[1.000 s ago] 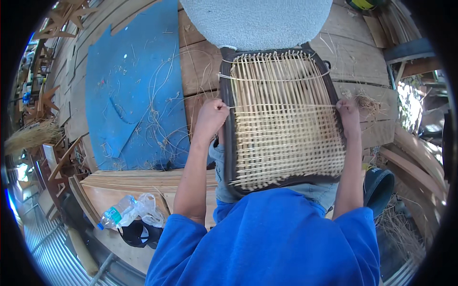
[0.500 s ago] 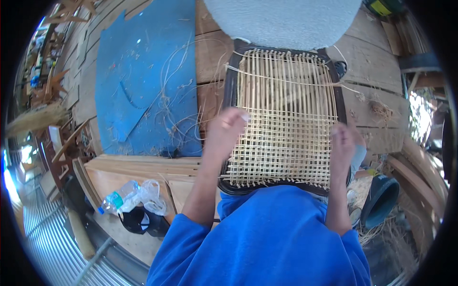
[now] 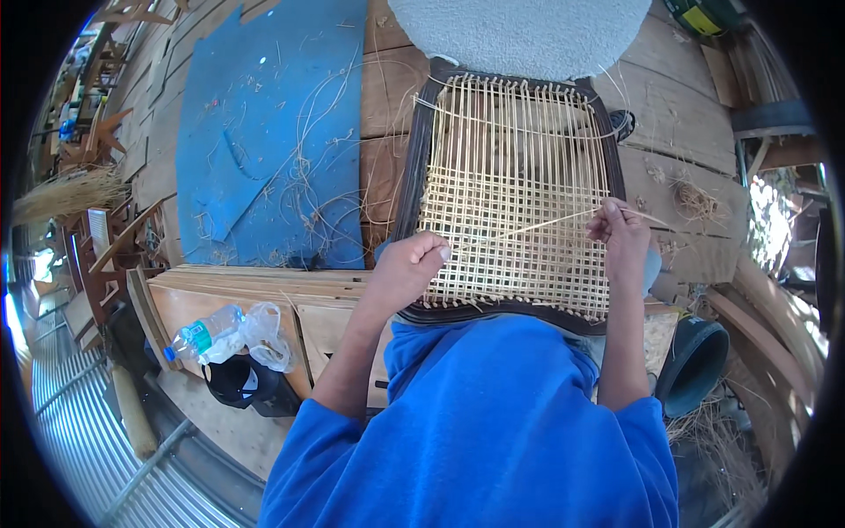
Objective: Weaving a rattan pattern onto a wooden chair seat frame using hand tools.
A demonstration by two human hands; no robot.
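Observation:
A woven cane panel in a dark wooden frame lies in front of me, its near edge against my lap. Its near part is a tight grid; farther away mostly lengthwise strands show. My right hand pinches a thin pale cane strand above the right side of the frame. That strand slants down leftward over the weave, and a short end sticks out right of the fingers. Over the left edge, my left hand is closed, thumb pressed on the curled fingers; what it grips, if anything, is hidden.
A blue sheet with loose cane strands lies on the plank floor at left. Nearer are a plastic bottle, a clear bag and a black cap. A grey padded surface stands beyond the frame; a dark bucket sits at right.
My left hand has moved down along the frame's left side. My right hand has risen slightly, and a strand now shows in its fingers. The whole view has shifted a little.

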